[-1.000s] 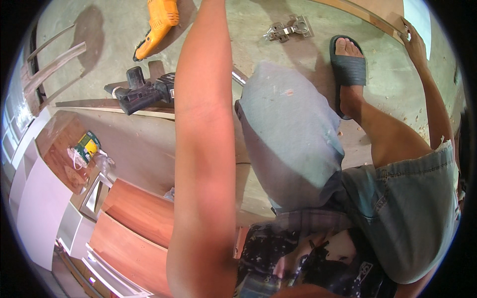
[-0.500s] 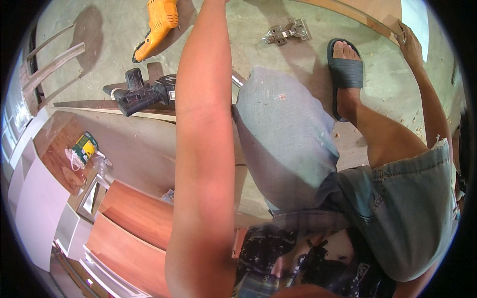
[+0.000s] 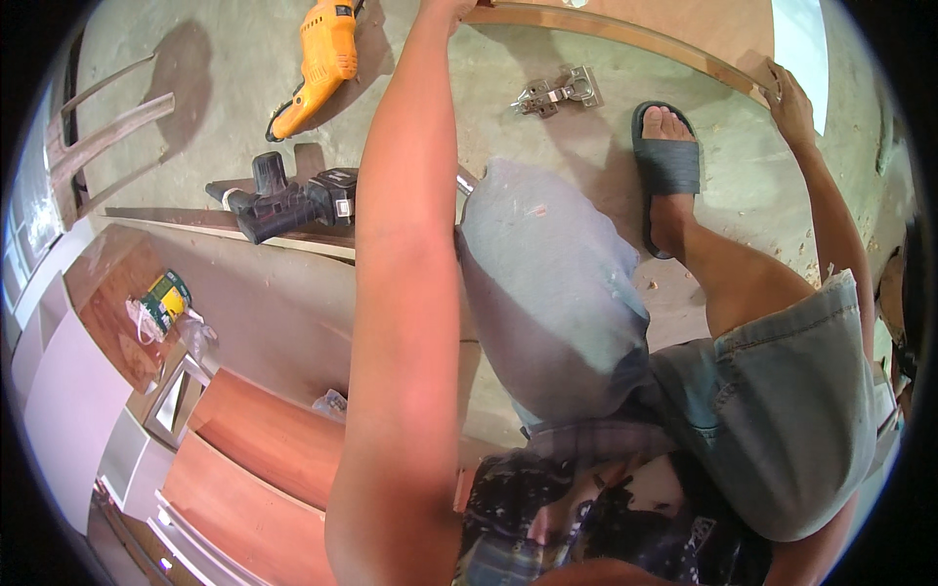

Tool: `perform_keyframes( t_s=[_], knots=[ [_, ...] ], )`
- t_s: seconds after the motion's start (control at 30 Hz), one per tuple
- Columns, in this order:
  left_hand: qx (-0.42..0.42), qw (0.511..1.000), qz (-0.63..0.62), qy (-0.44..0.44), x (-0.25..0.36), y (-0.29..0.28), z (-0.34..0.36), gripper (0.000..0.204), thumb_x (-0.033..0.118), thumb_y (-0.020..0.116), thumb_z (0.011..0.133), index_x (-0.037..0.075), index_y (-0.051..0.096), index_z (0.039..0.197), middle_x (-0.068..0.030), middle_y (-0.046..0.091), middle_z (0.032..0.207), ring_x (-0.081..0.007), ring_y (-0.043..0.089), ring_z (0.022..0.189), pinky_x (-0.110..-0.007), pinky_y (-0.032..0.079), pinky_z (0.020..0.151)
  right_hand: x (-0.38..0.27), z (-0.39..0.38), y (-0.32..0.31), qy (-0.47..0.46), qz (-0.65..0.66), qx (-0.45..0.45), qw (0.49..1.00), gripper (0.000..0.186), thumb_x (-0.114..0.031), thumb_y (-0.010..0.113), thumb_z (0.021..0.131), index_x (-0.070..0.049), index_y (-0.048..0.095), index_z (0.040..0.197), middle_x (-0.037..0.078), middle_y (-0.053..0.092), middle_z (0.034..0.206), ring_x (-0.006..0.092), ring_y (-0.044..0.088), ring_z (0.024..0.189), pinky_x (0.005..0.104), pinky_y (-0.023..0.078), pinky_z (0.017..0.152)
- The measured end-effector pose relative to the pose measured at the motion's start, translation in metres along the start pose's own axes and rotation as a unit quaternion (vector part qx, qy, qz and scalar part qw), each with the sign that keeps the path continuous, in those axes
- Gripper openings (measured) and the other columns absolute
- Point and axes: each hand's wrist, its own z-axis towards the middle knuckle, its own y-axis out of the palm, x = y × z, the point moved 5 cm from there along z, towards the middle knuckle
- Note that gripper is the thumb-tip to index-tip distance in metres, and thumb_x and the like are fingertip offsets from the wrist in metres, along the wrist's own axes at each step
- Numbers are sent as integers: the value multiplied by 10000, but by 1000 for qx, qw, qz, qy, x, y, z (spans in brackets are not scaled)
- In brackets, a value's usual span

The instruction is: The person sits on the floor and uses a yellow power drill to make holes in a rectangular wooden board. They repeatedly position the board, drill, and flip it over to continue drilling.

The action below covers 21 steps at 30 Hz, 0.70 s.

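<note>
A wooden panel [image 3: 625, 34] with a pale brown face and a raw wood edge spans the top, partly out of the picture. My right hand [image 3: 793, 109] is closed round its right end, beside a white sheet or board [image 3: 803, 59]. At the panel's left end is my left hand [image 3: 451, 8], cut off by the upper edge; the part that shows grips the corner. Just below the panel, a metal cabinet hinge [image 3: 557, 95] lies on the concrete floor. My left forearm crosses the middle of the view and hides what lies beneath it.
A yellow corded power drill [image 3: 327, 63] lies left of my left arm. Below it, a black cordless power tool [image 3: 293, 200] rests by a long board. Reddish-brown panels [image 3: 264, 439] and a green and yellow packet [image 3: 166, 298] are lower left. My sandalled foot [image 3: 667, 156] stands near the hinge.
The view has shifted, so the floor things sit slightly lower and the panel shows more. My left hand has come further into the picture at the panel's corner. The right hand keeps its hold.
</note>
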Motion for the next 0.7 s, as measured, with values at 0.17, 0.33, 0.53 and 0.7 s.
perform_keyframes(
  t_s=[0.17, 0.33, 0.53, 0.7],
  knots=[
    [26, 1000, -6, -4, 3, 0, -7, 241, 211, 795, 851, 4, 733, 742, -47, 686, 692, -133, 605, 590, -288, 467, 551, -1, -1, -2, -6, 12, 1, 1000, 512, -178, 676, 914, -91, 514, 1392, 140, 610, 1320, 346, 600, 1185, 452, 495, 969],
    [48, 999, 3, -10, 4, -2, -12, 242, 219, 813, 812, -3, 735, 751, -55, 689, 692, -147, 624, 621, -291, 492, 603, -1, -2, -2, -17, 7, 9, 1000, 515, -173, 679, 910, -80, 515, 1388, 141, 614, 1303, 346, 601, 1178, 452, 497, 972],
    [112, 976, 181, 51, 13, -7, -19, 488, 365, 784, 826, 0, 719, 1143, -143, 746, 917, -173, 695, 815, -351, 539, 759, -3, -5, 0, -30, -14, 0, 999, 524, -188, 671, 919, -87, 503, 1404, 141, 614, 1263, 352, 599, 1152, 442, 505, 965],
    [133, 909, 329, 220, 32, 19, -54, 581, 354, 815, 795, 80, 660, 1282, -118, 709, 995, -227, 678, 879, -350, 533, 799, -7, -5, -2, -16, -84, -40, 996, 529, -210, 645, 946, -51, 464, 1417, 146, 575, 1293, 322, 575, 1179, 437, 498, 1001]
  ],
)
